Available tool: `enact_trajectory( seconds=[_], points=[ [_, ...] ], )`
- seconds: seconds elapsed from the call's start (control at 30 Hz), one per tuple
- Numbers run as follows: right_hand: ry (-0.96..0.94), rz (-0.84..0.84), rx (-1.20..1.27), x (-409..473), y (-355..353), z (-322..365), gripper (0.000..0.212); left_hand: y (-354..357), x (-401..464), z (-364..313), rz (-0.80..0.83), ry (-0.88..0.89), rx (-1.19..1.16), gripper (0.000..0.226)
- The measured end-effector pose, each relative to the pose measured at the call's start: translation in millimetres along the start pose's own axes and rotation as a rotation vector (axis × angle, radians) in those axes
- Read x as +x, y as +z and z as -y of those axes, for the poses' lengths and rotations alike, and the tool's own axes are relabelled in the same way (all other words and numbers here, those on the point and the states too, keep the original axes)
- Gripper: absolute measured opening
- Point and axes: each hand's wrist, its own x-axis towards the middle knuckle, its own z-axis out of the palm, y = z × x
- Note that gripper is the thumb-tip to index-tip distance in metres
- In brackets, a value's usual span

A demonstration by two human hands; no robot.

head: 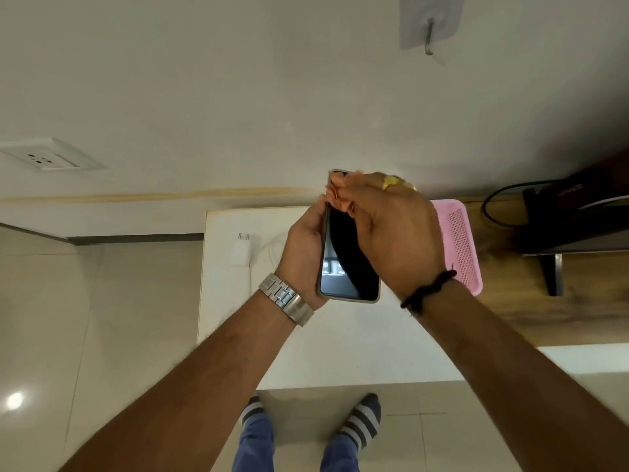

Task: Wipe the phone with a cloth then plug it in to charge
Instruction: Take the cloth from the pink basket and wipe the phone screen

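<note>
The person stands at a white surface (340, 335) with the phone (347, 260) raised above it, screen up and dark. The left hand (303, 247) forms the grip, wrapped around the phone's left edge with the fingers hidden behind the body; it is closed on the phone. The right hand (391, 229) lies over the upper half of the screen, its fingertips (337, 192) bunched at the top corner. Whether a cloth sits under that palm cannot be told, as none shows. The step in hand appears to be the wiping, or its very end, with the charging not yet begun.

Just to the left of the grip and below it, a white charger (241, 249) lies flat on the surface, pins pointing towards the wall, its white cable (272, 250) looping towards the left wrist. The next move would likely call for freeing the right hand, finding the cable's loose end, which is hidden here, and seating it in the port on the phone's near edge; the charger then has to reach the wall socket (44, 160), well off to the left of the grip and higher.

To the right of the grip a pink perforated tray (459, 240) rests where the white surface meets a wood-grain top (544, 311) carrying a dark appliance (578, 219) with a black cord. The wall behind is pale, with an adhesive hook (430, 32) high up; the floor (51, 318) is glossy beige tile
</note>
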Motion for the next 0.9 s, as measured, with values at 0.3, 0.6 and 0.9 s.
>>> enact_trajectory(
  seconds=[0.3, 0.6, 0.9],
  points=[
    [-0.060, 0.084, -0.022, -20, 4, 20, 0.033, 3, -8, -12, -0.125, -0.014, -0.019, 0.051],
    [-0.052, 0.179, 0.021, -33, 4, 40, 0.035, -3, -8, -19, -0.160, -0.001, 0.008, 0.054],
    [-0.036, 0.138, 0.006, -19, 4, 38, 0.039, -2, -5, -19, -0.099, 0.041, -0.038, 0.050]
  ],
)
